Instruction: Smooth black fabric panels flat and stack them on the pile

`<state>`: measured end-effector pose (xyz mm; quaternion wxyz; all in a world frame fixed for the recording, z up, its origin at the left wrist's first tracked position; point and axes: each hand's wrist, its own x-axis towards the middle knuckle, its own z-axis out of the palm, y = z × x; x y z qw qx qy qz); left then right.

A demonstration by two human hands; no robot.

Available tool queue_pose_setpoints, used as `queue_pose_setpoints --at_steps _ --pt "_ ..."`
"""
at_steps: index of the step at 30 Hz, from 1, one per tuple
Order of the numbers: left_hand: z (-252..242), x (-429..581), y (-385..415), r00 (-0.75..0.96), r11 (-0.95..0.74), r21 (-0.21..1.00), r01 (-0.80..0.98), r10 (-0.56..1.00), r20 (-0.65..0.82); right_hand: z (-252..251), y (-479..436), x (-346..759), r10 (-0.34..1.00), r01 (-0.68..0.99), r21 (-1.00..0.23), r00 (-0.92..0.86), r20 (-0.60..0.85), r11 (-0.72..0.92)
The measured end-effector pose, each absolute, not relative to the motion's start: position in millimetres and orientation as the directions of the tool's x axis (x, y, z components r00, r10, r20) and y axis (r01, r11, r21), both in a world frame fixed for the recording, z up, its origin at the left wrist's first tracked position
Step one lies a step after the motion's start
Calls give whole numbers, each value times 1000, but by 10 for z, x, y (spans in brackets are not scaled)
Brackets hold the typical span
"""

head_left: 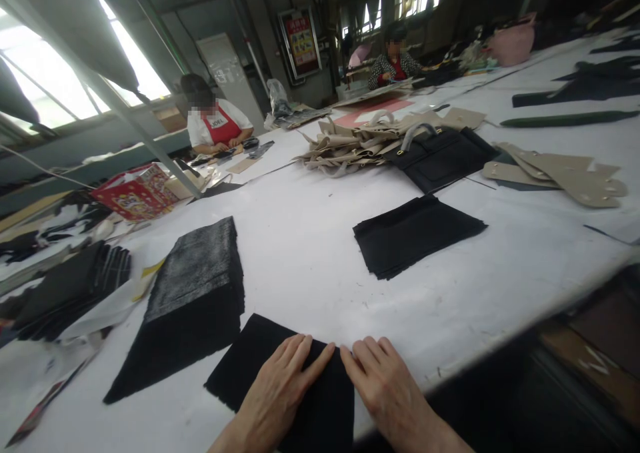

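A smooth, plain black sheet is spread on the counter beneath the flat, unclenched left grip, its far edge met by the right grip, whose closure cannot be told.

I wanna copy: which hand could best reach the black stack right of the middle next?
Probably the right hand: it's closer to that black stack and mostly off the black piece, while the left hand lies across it.
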<state>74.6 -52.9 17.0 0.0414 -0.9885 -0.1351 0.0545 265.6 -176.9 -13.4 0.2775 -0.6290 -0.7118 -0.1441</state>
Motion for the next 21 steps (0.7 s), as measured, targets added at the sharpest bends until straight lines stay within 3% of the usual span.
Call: queue_pose_setpoints --at_steps 12,17,21 --pt "138 735 -529 964 -961 -112 252 260 -64 -148 -1841 2686 873 978 -116 -96 478 171" --pt "139 755 -517 962 -961 -109 253 262 -74 -184 -1924 2749 879 973 -174 -51 475 150" --pt "187 785 -541 959 -961 -93 261 270 -91 -126 -1947 2784 874 936 -323 35 484 141"
